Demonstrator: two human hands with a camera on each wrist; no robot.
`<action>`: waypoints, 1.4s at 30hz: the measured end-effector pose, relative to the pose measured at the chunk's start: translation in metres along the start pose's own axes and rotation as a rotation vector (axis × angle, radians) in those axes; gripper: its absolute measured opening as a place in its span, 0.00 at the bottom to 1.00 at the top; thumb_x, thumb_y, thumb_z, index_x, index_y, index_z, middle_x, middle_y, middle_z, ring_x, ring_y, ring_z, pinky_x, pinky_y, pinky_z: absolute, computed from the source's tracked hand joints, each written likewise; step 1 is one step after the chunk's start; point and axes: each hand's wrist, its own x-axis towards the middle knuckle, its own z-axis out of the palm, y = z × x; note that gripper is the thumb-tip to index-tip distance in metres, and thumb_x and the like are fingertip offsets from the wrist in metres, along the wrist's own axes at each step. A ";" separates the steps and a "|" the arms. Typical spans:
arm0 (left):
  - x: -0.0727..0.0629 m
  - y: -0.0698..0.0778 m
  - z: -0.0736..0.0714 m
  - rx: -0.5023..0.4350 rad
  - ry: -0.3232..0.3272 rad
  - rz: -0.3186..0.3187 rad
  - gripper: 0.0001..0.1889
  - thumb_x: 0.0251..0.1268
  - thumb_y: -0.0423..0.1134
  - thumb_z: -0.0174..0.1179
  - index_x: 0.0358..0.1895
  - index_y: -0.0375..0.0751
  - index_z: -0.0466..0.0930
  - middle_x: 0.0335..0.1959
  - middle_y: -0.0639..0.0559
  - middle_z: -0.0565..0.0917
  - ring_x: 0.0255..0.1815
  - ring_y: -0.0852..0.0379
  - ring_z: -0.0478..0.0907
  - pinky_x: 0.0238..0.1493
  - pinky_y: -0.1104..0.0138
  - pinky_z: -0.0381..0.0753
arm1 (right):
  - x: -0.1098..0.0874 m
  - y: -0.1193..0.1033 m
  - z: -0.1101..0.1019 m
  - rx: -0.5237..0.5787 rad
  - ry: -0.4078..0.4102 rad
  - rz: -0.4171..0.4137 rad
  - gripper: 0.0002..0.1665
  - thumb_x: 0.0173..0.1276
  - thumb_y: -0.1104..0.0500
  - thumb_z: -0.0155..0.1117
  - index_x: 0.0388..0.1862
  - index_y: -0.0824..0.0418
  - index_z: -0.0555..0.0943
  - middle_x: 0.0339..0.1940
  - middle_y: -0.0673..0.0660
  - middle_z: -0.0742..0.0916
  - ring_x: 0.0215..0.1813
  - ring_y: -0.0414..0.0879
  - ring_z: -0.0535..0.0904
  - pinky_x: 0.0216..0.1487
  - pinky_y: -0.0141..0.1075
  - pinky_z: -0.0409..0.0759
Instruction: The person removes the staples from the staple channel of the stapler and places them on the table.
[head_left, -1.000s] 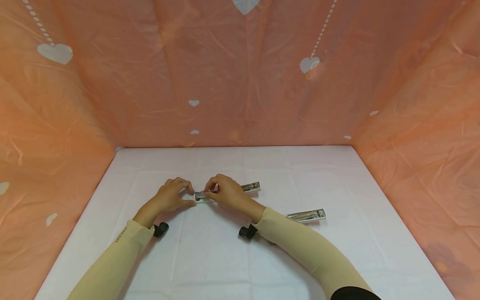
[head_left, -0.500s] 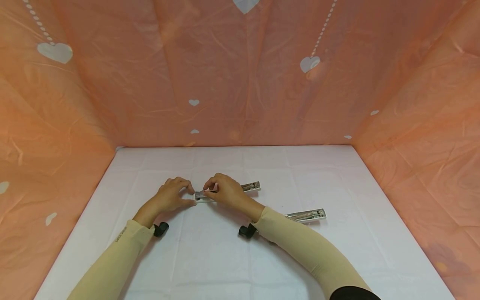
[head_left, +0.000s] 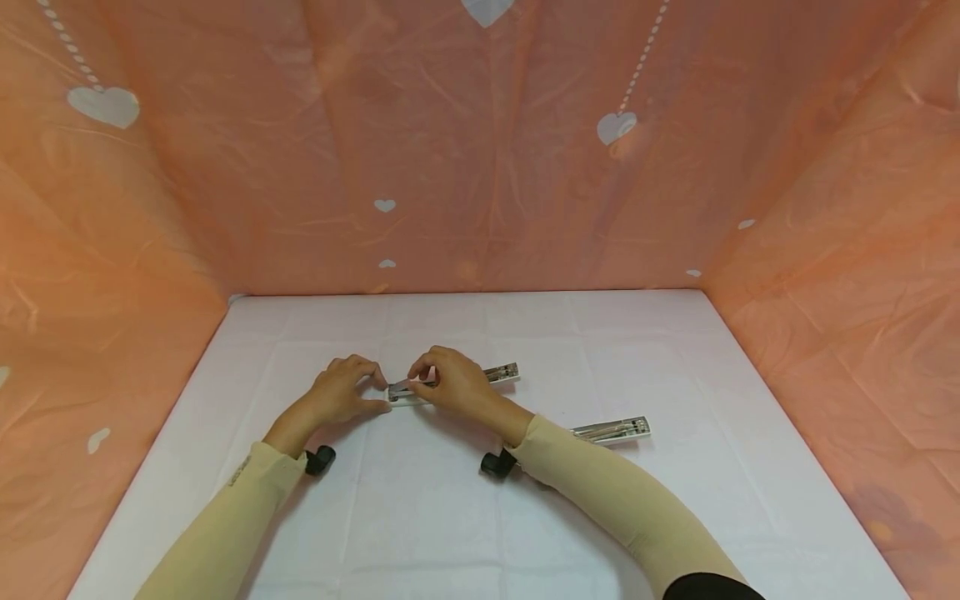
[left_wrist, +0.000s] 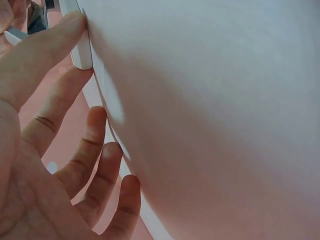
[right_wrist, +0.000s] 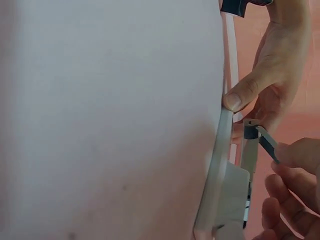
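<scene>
A long, narrow white strip [head_left: 408, 403] with metal parts on top lies near the middle of the table; its exact kind is unclear. My left hand [head_left: 341, 392] pinches its left end between thumb and index finger, the other fingers spread loosely, as the left wrist view shows. Over the strip's middle, my right hand [head_left: 461, 383] pinches a small metal flap [right_wrist: 268, 145] between thumb and index finger. That flap stands tilted up from a metal bar [right_wrist: 250, 155] on the strip. The right hand hides the strip's middle part; its far end emerges beyond the hand.
A second similar strip [head_left: 615, 430] lies to the right, partly behind the right sleeve [head_left: 622, 492]. White cloth covers the table [head_left: 420, 517]. Orange curtains [head_left: 480, 167] with hearts stand behind and at both sides. Black wrist cameras [head_left: 320, 460] sit under both wrists.
Both hands keep their hold in nearly the same place. The metal flap looks slightly more tilted up than before. The head view has shifted a little.
</scene>
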 end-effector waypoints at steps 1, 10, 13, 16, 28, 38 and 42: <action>0.000 0.000 0.000 0.001 0.003 0.006 0.15 0.61 0.47 0.79 0.41 0.49 0.83 0.62 0.35 0.80 0.65 0.26 0.72 0.62 0.31 0.69 | -0.001 0.000 -0.001 0.006 0.004 -0.004 0.07 0.74 0.52 0.75 0.47 0.51 0.91 0.39 0.47 0.85 0.36 0.37 0.77 0.35 0.29 0.75; -0.002 -0.001 0.000 0.001 0.001 0.007 0.14 0.62 0.47 0.79 0.41 0.50 0.82 0.62 0.35 0.80 0.66 0.25 0.71 0.63 0.31 0.69 | -0.012 -0.003 -0.011 0.050 0.005 -0.054 0.05 0.72 0.55 0.77 0.44 0.53 0.91 0.37 0.48 0.86 0.33 0.36 0.75 0.35 0.28 0.74; -0.003 -0.001 -0.001 -0.002 -0.003 0.007 0.14 0.63 0.48 0.79 0.41 0.49 0.82 0.62 0.35 0.79 0.65 0.25 0.71 0.63 0.31 0.69 | -0.018 -0.003 -0.013 0.055 -0.008 -0.063 0.05 0.72 0.56 0.76 0.44 0.53 0.91 0.38 0.48 0.87 0.35 0.38 0.77 0.37 0.29 0.75; -0.003 0.000 -0.001 -0.013 -0.005 0.000 0.14 0.63 0.48 0.78 0.41 0.50 0.82 0.63 0.35 0.79 0.66 0.25 0.70 0.64 0.31 0.68 | -0.025 -0.001 -0.013 0.048 -0.020 -0.069 0.06 0.73 0.56 0.76 0.46 0.55 0.90 0.40 0.49 0.88 0.38 0.42 0.80 0.40 0.30 0.77; -0.002 0.001 0.001 -0.014 -0.006 -0.008 0.15 0.63 0.48 0.79 0.42 0.50 0.82 0.62 0.36 0.80 0.66 0.26 0.70 0.64 0.31 0.68 | -0.043 0.006 -0.014 0.077 -0.031 -0.062 0.07 0.73 0.58 0.75 0.46 0.57 0.90 0.37 0.48 0.87 0.37 0.38 0.77 0.39 0.29 0.76; -0.002 0.004 0.000 -0.017 0.000 -0.015 0.16 0.62 0.49 0.79 0.42 0.49 0.83 0.63 0.36 0.80 0.68 0.25 0.70 0.66 0.30 0.67 | -0.048 0.007 -0.009 0.123 -0.096 -0.023 0.03 0.72 0.62 0.75 0.43 0.60 0.89 0.33 0.50 0.86 0.34 0.35 0.78 0.38 0.29 0.79; -0.002 0.003 0.000 -0.018 0.000 -0.018 0.16 0.62 0.49 0.79 0.42 0.50 0.83 0.63 0.36 0.79 0.68 0.25 0.70 0.66 0.30 0.67 | -0.048 0.008 -0.006 0.127 -0.131 -0.006 0.03 0.72 0.64 0.74 0.42 0.60 0.89 0.32 0.48 0.85 0.35 0.35 0.78 0.39 0.29 0.78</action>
